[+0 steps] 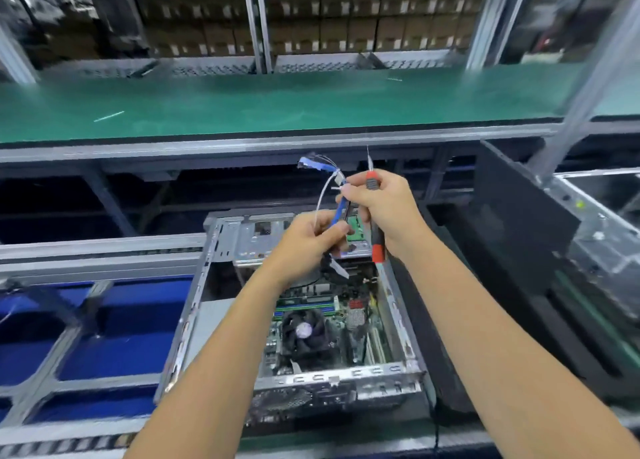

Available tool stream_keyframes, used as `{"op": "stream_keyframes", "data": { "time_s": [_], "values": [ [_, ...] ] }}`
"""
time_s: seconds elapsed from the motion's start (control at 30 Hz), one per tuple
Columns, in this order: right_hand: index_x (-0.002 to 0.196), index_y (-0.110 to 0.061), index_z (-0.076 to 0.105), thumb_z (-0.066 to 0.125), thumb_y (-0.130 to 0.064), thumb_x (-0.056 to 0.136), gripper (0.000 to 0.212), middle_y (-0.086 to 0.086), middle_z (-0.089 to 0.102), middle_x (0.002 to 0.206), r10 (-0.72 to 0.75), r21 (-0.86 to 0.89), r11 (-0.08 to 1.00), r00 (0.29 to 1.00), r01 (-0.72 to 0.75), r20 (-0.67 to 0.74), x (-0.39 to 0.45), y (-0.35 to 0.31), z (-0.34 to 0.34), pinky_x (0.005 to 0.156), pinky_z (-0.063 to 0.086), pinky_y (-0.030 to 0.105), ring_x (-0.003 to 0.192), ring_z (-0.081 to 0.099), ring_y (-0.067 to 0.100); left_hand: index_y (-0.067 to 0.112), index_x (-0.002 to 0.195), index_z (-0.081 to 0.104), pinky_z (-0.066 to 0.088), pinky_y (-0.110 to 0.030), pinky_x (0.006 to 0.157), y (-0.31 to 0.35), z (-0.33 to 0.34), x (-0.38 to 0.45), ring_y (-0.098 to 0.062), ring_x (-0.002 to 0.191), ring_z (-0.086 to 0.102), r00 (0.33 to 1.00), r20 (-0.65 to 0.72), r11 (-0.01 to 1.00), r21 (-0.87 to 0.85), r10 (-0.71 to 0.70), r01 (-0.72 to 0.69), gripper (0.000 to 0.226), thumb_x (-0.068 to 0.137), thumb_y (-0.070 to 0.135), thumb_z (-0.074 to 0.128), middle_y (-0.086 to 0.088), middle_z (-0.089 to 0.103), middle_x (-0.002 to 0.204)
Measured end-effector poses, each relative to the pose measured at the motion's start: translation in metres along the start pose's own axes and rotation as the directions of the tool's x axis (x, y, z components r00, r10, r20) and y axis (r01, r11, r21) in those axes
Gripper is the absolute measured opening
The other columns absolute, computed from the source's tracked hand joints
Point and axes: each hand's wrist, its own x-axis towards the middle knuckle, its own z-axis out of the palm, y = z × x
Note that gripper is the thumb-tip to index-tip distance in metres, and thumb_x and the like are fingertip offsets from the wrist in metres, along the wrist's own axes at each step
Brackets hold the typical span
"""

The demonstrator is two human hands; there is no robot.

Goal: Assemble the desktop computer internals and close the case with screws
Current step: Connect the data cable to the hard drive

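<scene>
Green matting covers the long bench shelf (277, 105) behind the work area. Below it, one open metal computer case (194, 306) contains one motherboard (332, 306) with one black cooler fan (304, 334). Both hands are raised together above the case. The left hand (308, 240) pinches the blue cable (337, 216); the right hand (384, 206) grips one red-handled screwdriver (376, 240), tip upward.
</scene>
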Motion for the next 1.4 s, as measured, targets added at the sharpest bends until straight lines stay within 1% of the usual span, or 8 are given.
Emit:
{"op": "stream_keyframes", "data": {
  "time_s": [0.2, 0.3, 0.43, 0.5, 0.63, 0.83, 1.1, 1.4],
  "values": [
    [0.090, -0.005, 0.063, 0.065, -0.027, 0.094, 0.022, 0.010, 0.069, 0.087, 0.100, -0.047, 0.993, 0.992, -0.104, -0.078, 0.014, 0.014, -0.048, 0.044, 0.038, 0.022, 0.040, 0.043, 0.013, 0.005, 0.090, 0.063, 0.040, -0.018, 0.052, 0.014, 0.026, 0.031, -0.010, 0.051, 0.048, 0.997, -0.066, 0.998, -0.045, 0.045, -0.048, 0.022, 0.095, 0.024, 0.054, 0.004, 0.058, 0.061],
    [0.085, -0.007, 0.063, 0.066, -0.016, 0.091, 0.011, 0.005, 0.063, 0.078, 0.178, -0.052, 0.982, 0.982, -0.181, -0.061, 0.016, 0.029, -0.065, 0.051, 0.039, 0.027, 0.046, 0.047, 0.014, 0.013, 0.083, 0.064, 0.041, -0.018, 0.050, 0.012, 0.035, 0.045, -0.010, 0.050, 0.048, 0.996, -0.089, 0.999, -0.042, 0.030, -0.033, 0.019, 0.096, 0.021, 0.053, 0.003, 0.058, 0.061],
    [0.098, 0.008, 0.064, 0.064, -0.002, 0.087, 0.014, 0.006, 0.057, 0.079, 0.209, -0.029, 0.977, 0.977, -0.211, -0.044, 0.019, 0.045, -0.078, 0.058, 0.045, 0.026, 0.068, 0.052, 0.015, 0.007, 0.086, 0.064, 0.040, -0.023, 0.051, 0.005, 0.055, 0.064, -0.012, 0.048, 0.045, 0.993, -0.111, 0.996, -0.078, -0.045, 0.036, 0.019, 0.097, 0.017, 0.052, 0.003, 0.057, 0.056],
    [0.098, 0.008, 0.063, 0.060, -0.009, 0.095, 0.017, 0.004, 0.061, 0.078, 0.209, -0.006, 0.978, 0.978, -0.209, 0.003, 0.019, 0.048, -0.082, 0.066, 0.045, 0.028, 0.068, 0.055, 0.014, 0.007, 0.086, 0.062, 0.039, -0.023, 0.051, 0.001, 0.065, 0.072, -0.011, 0.046, 0.044, 0.988, -0.128, 0.992, -0.103, -0.084, 0.071, 0.019, 0.097, 0.016, 0.051, 0.005, 0.057, 0.054],
    [0.095, -0.007, 0.056, 0.046, -0.018, 0.105, 0.018, 0.008, 0.068, 0.087, 0.204, 0.129, 0.968, 0.975, -0.214, 0.092, 0.020, 0.046, -0.091, 0.061, 0.051, 0.027, 0.062, 0.061, 0.015, -0.001, 0.090, 0.060, 0.038, -0.021, 0.049, -0.005, 0.080, 0.084, -0.010, 0.044, 0.045, 0.988, -0.117, 0.992, -0.094, -0.099, 0.088, 0.022, 0.098, 0.017, 0.050, 0.005, 0.057, 0.053],
    [0.118, 0.007, 0.053, 0.035, -0.023, 0.109, 0.037, 0.023, 0.068, 0.104, 0.266, 0.293, 0.920, 0.964, -0.260, 0.019, 0.024, 0.056, -0.110, 0.076, 0.059, 0.035, 0.079, 0.067, 0.027, -0.005, 0.091, 0.060, 0.041, -0.023, 0.051, -0.006, 0.099, 0.104, -0.012, 0.047, 0.047, 0.986, -0.125, 0.993, -0.047, -0.112, 0.107, 0.026, 0.095, 0.019, 0.052, 0.005, 0.057, 0.052],
    [0.113, 0.001, 0.059, 0.041, -0.027, 0.106, 0.034, 0.016, 0.071, 0.081, 0.366, 0.272, 0.900, 0.929, -0.339, -0.050, 0.023, 0.070, -0.130, 0.047, 0.050, 0.029, 0.051, 0.062, 0.021, 0.013, 0.081, 0.065, 0.041, -0.023, 0.053, -0.008, 0.126, 0.117, -0.007, 0.045, 0.048, 0.985, -0.111, 0.989, -0.069, -0.135, 0.128, 0.019, 0.094, 0.022, 0.054, 0.007, 0.059, 0.054],
    [0.104, -0.005, 0.053, 0.040, -0.013, 0.104, 0.016, 0.008, 0.059, 0.076, 0.351, 0.178, 0.925, 0.935, -0.336, -0.056, 0.021, 0.095, -0.169, 0.044, 0.044, 0.026, 0.048, 0.053, 0.016, 0.008, 0.085, 0.066, 0.043, -0.023, 0.054, -0.008, 0.152, 0.126, -0.011, 0.049, 0.048, 0.984, -0.092, 0.985, -0.092, -0.152, 0.144, 0.017, 0.092, 0.019, 0.055, 0.003, 0.058, 0.057]
  ]
}}
